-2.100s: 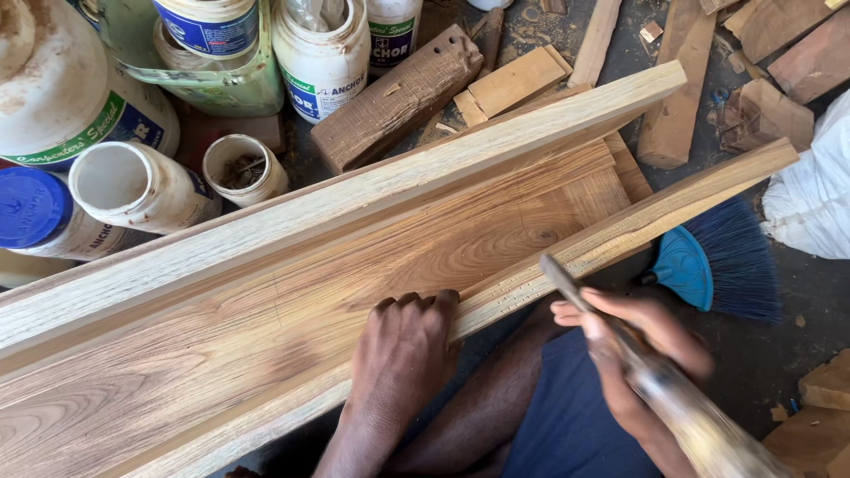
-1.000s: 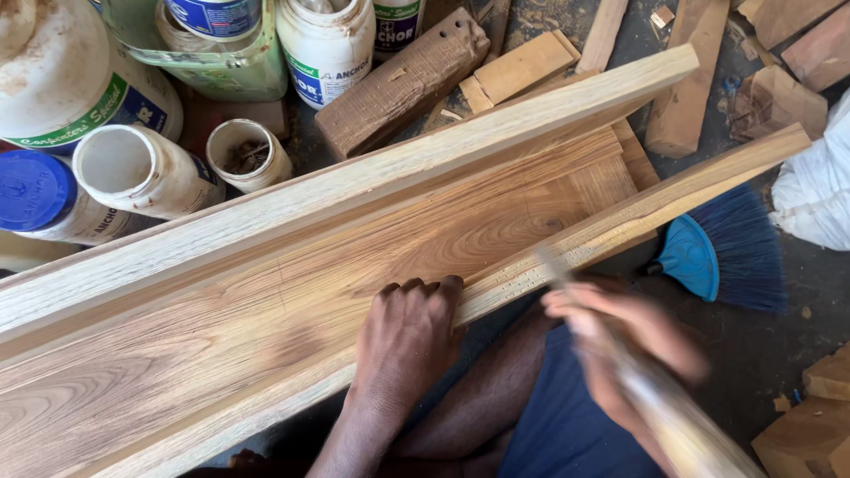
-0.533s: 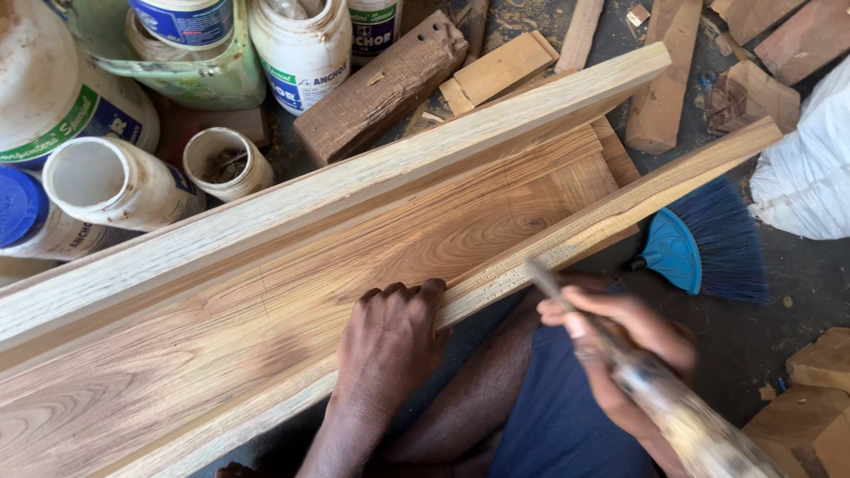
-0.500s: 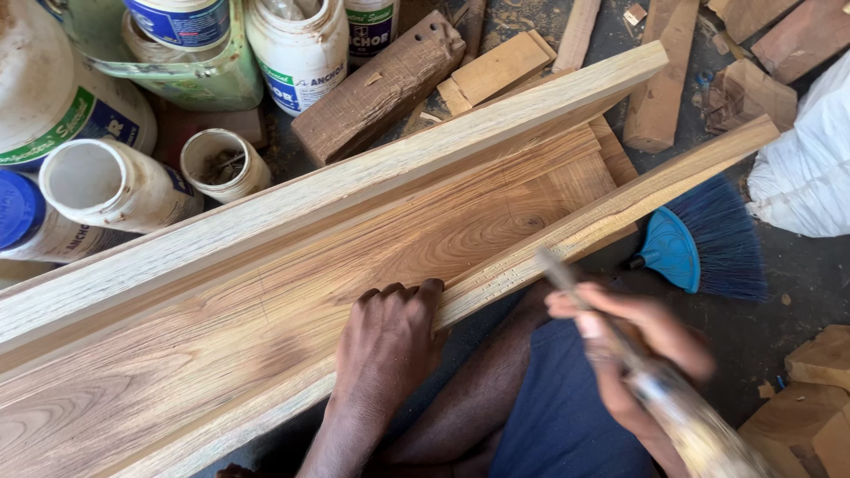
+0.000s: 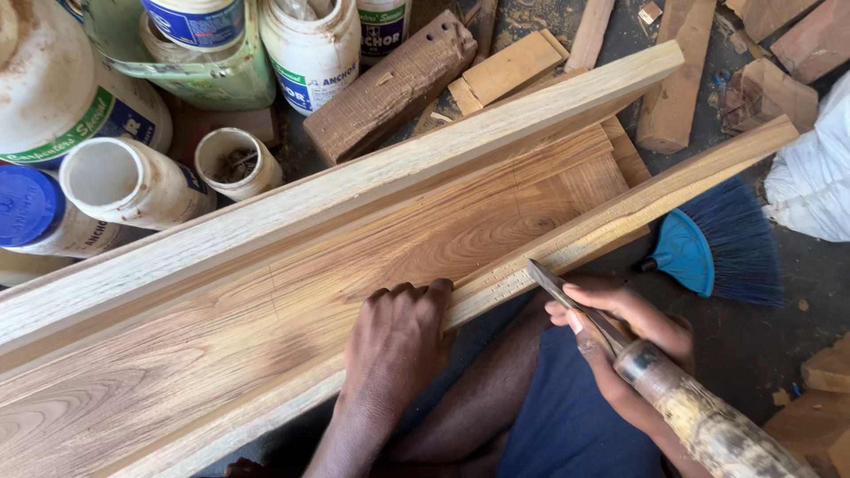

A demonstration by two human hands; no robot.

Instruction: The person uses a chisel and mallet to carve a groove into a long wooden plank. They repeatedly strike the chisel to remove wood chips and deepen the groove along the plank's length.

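Pressing flat on the long wooden panel [image 5: 292, 292], the left hand [image 5: 398, 341] steadies it, fingers spread and curled over the near rail. The panel's long axis runs from lower left of the frame to upper right. The right hand [image 5: 620, 345] grasps a chisel [image 5: 620, 341] (wooden handle, metal blade), its tip touching the rail's near edge, just right of the left hand. White tubs [image 5: 314, 49] with green and blue labels crowd the upper left; a blue brush [image 5: 717, 243] lies at right.

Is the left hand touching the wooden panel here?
Touching. The head view shows the left hand pressed flat on the wooden panel, fingers curled over its near raised edge.
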